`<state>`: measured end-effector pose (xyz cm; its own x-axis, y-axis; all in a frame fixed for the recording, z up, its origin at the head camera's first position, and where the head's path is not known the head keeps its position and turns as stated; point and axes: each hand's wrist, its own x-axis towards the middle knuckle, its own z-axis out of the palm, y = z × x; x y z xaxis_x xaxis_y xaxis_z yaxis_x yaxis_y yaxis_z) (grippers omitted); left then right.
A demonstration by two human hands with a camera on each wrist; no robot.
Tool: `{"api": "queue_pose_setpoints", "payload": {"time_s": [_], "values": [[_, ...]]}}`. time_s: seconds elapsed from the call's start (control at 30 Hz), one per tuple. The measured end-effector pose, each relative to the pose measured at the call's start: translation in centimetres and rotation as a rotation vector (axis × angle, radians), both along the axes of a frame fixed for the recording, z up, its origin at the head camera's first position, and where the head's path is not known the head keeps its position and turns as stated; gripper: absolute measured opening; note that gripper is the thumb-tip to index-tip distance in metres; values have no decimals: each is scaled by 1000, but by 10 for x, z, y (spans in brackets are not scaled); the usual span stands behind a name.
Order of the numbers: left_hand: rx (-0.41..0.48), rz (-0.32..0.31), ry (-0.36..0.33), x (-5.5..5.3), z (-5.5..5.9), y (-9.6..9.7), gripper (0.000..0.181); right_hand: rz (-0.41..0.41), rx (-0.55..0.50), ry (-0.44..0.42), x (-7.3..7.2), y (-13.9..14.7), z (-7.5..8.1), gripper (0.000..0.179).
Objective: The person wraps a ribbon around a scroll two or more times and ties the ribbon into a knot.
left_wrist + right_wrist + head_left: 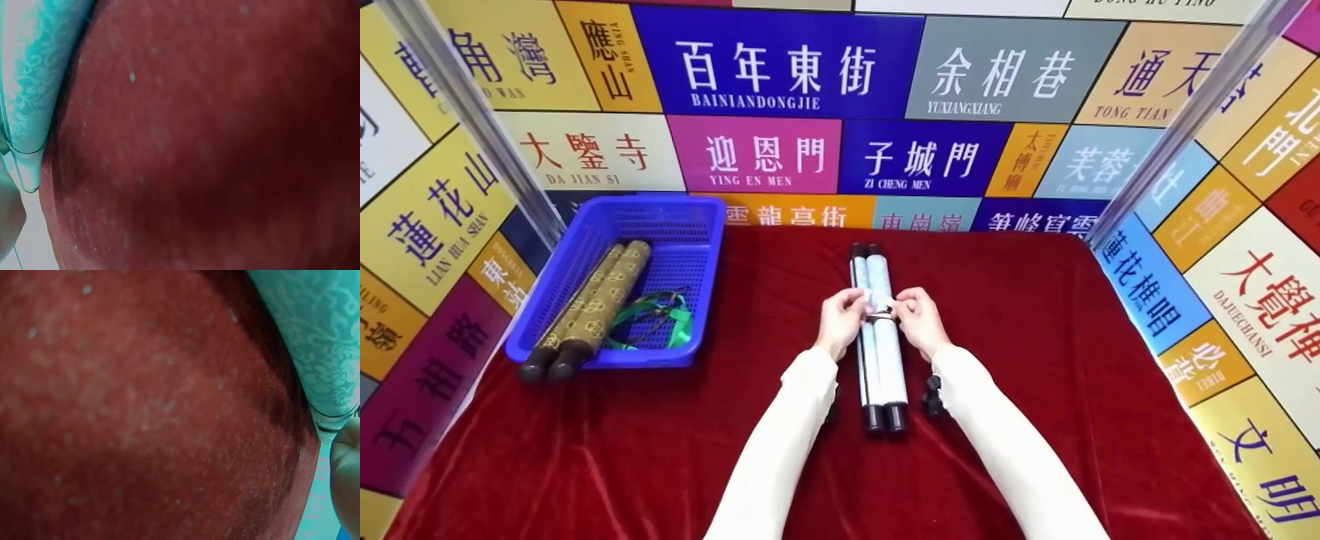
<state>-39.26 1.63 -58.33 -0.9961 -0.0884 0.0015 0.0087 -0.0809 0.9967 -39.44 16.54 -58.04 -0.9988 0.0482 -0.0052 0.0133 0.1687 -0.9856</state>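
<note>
In the head view, two pale blue scrolls [891,360] lie side by side mid-worktop [1005,337], their far ends near its back edge. The left hand [841,319] and right hand [919,321] pinch a thin cord [879,317] around them. Bare worktop spreads widely to the right; leftward, a narrower stretch reaches a blue basket [709,285], its near rim overhung by two brown scrolls [604,292]. The left wrist view shows patterned scroll along its left edge; the right wrist view, along its right.
</note>
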Motion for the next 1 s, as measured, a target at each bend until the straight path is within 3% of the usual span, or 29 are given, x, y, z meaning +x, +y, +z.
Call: {"api": "queue_pose_setpoints", "payload": {"time_s": [0.2,0.3,0.47,0.6,0.8,1.0], "values": [[-305,0,115,2,4,-2,19,71,-152,-14,0,-1,3,21],[-312,-23,137,2,5,-2,19,160,-213,-44,0,2,4,26],[-317,-78,132,0,3,-1,16,242,-143,-88,1,4,6,31],[-396,-105,170,-1,3,-3,12,230,-55,-75,2,1,8,23],[-480,-160,180,0,4,-8,9,158,-35,-15,2,-5,6,8],[-452,-195,151,0,4,-8,17,115,7,17,3,-6,7,7]]}}
